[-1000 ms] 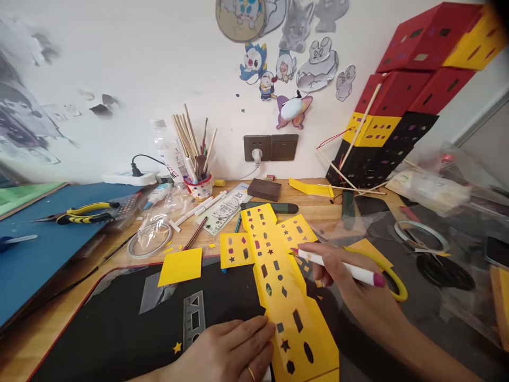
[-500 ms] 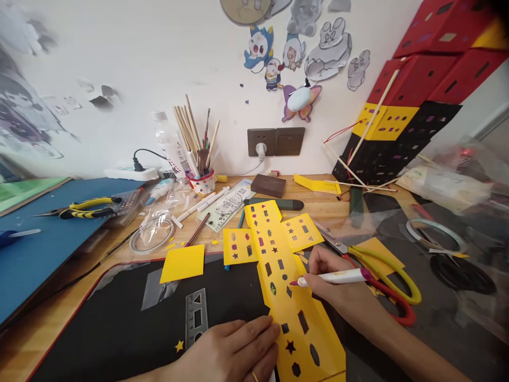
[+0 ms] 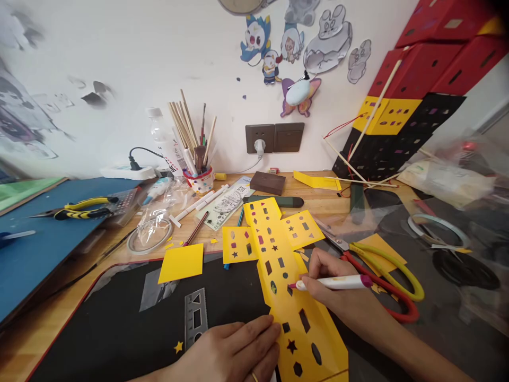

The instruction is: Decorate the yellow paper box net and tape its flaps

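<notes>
A cross-shaped yellow card [image 3: 287,309], cut through with small stars, ovals, diamonds and other shapes, lies on a black mat. My left hand [image 3: 240,347] rests flat on its left edge, fingers stretched and side by side. A white marker with a magenta tip [image 3: 344,282] is pinched in my right hand [image 3: 332,297]. Its tip is at a diamond-shaped hole in the card's middle; whether it touches cannot be made out. Beside my left hand are a clear stencil ruler [image 3: 197,306] and a small yellow star [image 3: 178,347]. Scissors [image 3: 338,242] with red and yellow handles lie by my right hand.
A yellow square [image 3: 181,263] lies on the mat's far side. Behind it stand a cup of sticks and brushes [image 3: 200,181] and a bottle. Pliers [image 3: 83,208] rest on a blue board at left. Stacked red, yellow and black boxes [image 3: 392,114] rise at back right.
The marker tip has shifted slightly left and down, onto the diamond-shaped hole, along with my right hand. My left hand stays on the card. The camera view has tilted a little.
</notes>
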`<move>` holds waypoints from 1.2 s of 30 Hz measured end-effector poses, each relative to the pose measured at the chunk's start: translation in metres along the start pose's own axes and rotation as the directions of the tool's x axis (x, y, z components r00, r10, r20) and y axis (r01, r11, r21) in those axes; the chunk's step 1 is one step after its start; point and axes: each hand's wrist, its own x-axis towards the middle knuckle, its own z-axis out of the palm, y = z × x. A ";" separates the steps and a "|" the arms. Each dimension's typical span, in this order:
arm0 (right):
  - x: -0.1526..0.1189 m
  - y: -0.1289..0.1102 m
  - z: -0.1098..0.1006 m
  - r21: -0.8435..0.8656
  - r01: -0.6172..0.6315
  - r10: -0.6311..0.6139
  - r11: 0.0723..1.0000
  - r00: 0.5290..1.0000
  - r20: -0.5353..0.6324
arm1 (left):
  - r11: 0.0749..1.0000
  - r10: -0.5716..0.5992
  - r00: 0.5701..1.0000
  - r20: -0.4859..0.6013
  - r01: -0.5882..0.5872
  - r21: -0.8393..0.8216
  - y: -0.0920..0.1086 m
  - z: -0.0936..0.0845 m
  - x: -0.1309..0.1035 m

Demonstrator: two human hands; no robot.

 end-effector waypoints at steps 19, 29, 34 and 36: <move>-0.001 -0.005 0.002 -0.064 0.030 -0.029 0.998 0.999 0.015 | 0.998 -0.047 0.983 0.179 0.055 -0.038 -0.001 -0.019 0.011; -0.001 -0.005 0.001 -0.064 0.026 -0.025 0.998 0.999 0.020 | 0.995 -0.068 0.972 0.225 0.083 -0.057 0.001 -0.027 0.014; -0.001 -0.007 0.000 -0.063 0.036 -0.034 0.997 0.999 0.033 | 0.996 -0.057 0.976 0.211 0.069 -0.049 0.000 -0.025 0.013; -0.001 -0.007 0.000 -0.069 0.032 -0.030 0.997 0.999 0.024 | 0.996 -0.057 0.977 0.205 0.069 -0.052 0.000 -0.024 0.014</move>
